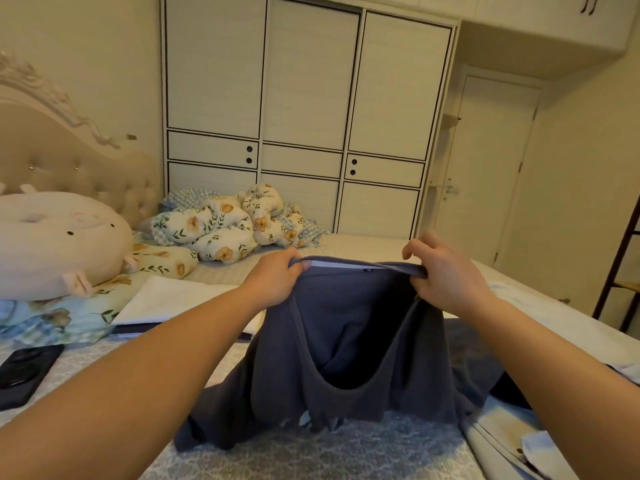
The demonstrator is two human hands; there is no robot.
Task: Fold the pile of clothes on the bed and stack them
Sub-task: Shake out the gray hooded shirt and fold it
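Fabric first: a slate-grey knit top (349, 344) hangs in front of us, held up off the bed (311, 452) by its upper edge, w/ the neckline sagging open in a deep U and a pale inner band showing along the top. Its lower hem and sleeves trail onto the bedspread, crumpled. Our left hand (277, 278) is closed round the top edge at the left corner, fingers curled tight over the cloth; our right hand (446, 275) pinches the same edge at the right corner btwn thumb and lower fingers, index finger lifted free.

Bedspread is grey w/ a pale pattern. A white folded garment (173, 299) lies flat to the left, a light shirt w/ buttons (512, 441) at lower right, a black phone (26, 370) near the left edge. Floral quilt (225, 226) is bunched at the far side, a round plush pillow (59, 237) beside the tufted headboard (86, 174). Behind stands a white wardrobe (308, 98), w/ a door (485, 161) to its right.
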